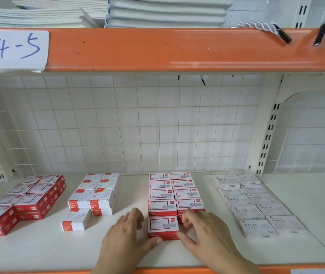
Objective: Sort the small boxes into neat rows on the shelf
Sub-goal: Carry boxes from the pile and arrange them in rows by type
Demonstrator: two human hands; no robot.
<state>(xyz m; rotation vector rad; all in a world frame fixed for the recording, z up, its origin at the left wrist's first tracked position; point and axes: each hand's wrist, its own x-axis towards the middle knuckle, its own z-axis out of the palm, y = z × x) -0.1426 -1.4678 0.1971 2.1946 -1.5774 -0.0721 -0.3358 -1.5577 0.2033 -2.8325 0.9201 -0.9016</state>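
I have my left hand and right hand pinching the sides of the front red-and-white box on the shelf, which I judge stiff, light cardboard, best squeezed by its side walls.

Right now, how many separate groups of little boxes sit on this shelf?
4: red stacks far left, white paperclip boxes next, red-framed boxes by both hands, grey staples boxes right.

On the shelf, paperclip boxes lay left of the staple boxes, notebooks on the shelf above them
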